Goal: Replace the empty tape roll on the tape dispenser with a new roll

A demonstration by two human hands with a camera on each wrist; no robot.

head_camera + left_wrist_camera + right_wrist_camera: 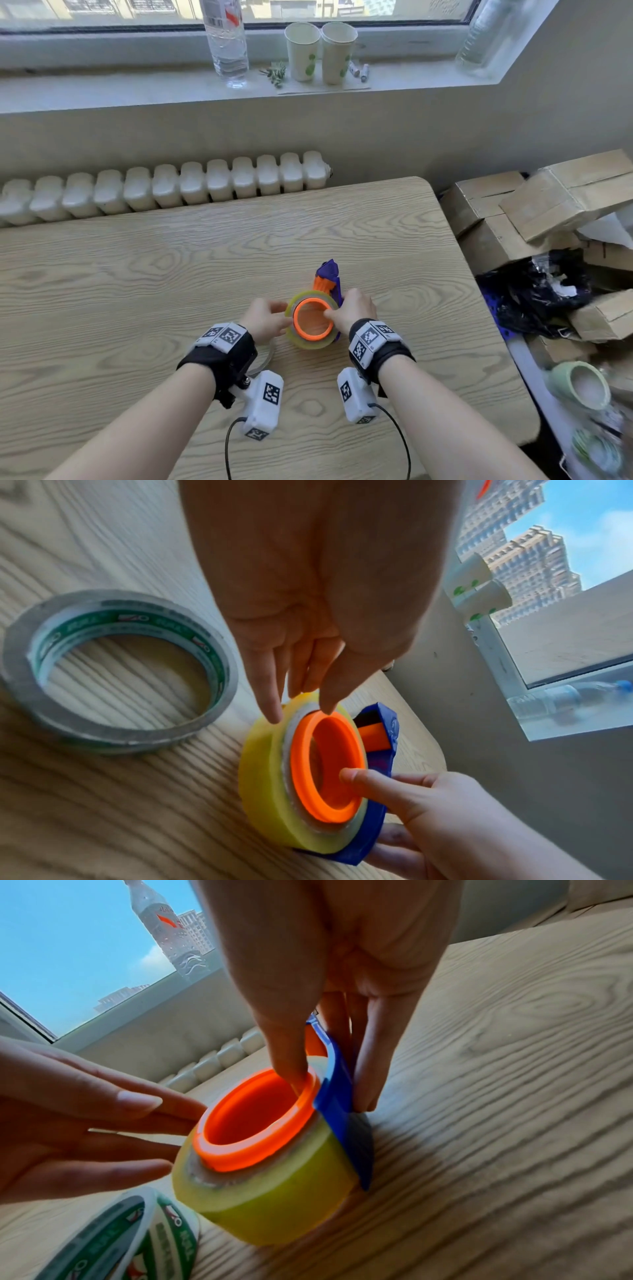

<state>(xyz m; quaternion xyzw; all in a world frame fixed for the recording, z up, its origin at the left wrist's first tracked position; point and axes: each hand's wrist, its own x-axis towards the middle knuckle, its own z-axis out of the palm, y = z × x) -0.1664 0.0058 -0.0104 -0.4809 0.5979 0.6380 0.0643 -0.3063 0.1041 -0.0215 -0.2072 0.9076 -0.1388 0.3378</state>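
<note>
— Since the yellow new roll (310, 337) already sits around the orange hub (313, 323), is there anything left for the hands to do?

— From where I stand, it looks nearly seated, not quite. The tape dispenser (331, 278) stands on the desk (137, 274) between the two wrists, with its purple-blue nose pointing away towards the radiator (164, 186). The hub's axis runs across, from the right hand's side to the left's, tipped up a little, open end to the left.

— So which hand is holding?

— The right hand (351, 310). Its thumb hooks inside the orange hub and its fingers (368, 1069) lie behind the blue side plate (346, 1115), so it pinches the dispenser. The left hand (265, 320) holds nothing; its fingers are straight, with the tips on the roll's near rim and outer face.

— Then the push comes from the left?

— I'd judge so. The roll has to travel along that axis towards the blue plate, and the left hand is on the open side, touching it. The right hand is the backstop. If the push goes off-axis, the roll could cock on the hub and jam.

— And the old one?

— The empty tape roll (116, 669), a thin ring with green print inside, lies flat on the desk just beside the left wrist, apart from the dispenser.
</note>
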